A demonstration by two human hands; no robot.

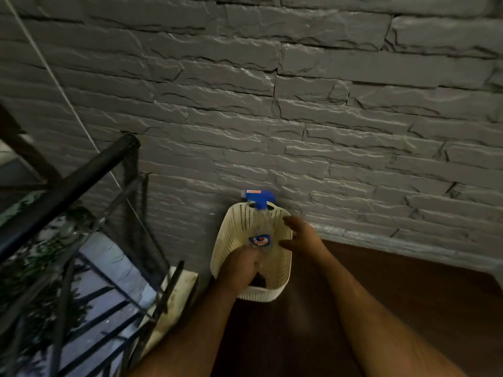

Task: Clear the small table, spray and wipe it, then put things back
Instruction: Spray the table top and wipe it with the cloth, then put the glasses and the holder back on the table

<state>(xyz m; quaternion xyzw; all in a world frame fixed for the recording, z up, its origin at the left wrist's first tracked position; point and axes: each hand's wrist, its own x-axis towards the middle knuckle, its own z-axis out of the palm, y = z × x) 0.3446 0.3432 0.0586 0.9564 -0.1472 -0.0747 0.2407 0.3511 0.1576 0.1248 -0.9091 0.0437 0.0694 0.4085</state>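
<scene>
Taking the cream perforated basket (251, 257) as the landmark: it sits at the far left corner of the dark wooden bench (408, 295), pushed up against the grey stone-pattern wall (299, 104). To the left of the basket a black metal railing (68, 186) runs down and away, with a pale ledge at its foot.

Inside the basket, at its near left, the left hand (239, 263) reaches down with the fingers curled over the lower body of the spray bottle (258, 240); blur and dim light hide whether it has closed firmly, but it looks like a grip on the bottle's base. The bottle lies tilted in the basket, its clear body with a blue-and-red label at the middle and its blue trigger head (258, 200) poking above the far rim by the wall. At the basket's right rim the right hand (299, 238) hovers with fingers spread and holds nothing; whether it touches the rim I cannot tell.

Handling, as a judgement: the bottle is stiff plastic, smooth and perhaps slippery, and its weight depends on a fill level not readable here. The narrow neck under the trigger head is the surest hold. The basket is light and slightly flexible, best lifted by its rim or steadied there.

Count: one railing, one basket, one spray bottle, two hands. Something dark lies in the basket's near end, unidentifiable.
</scene>
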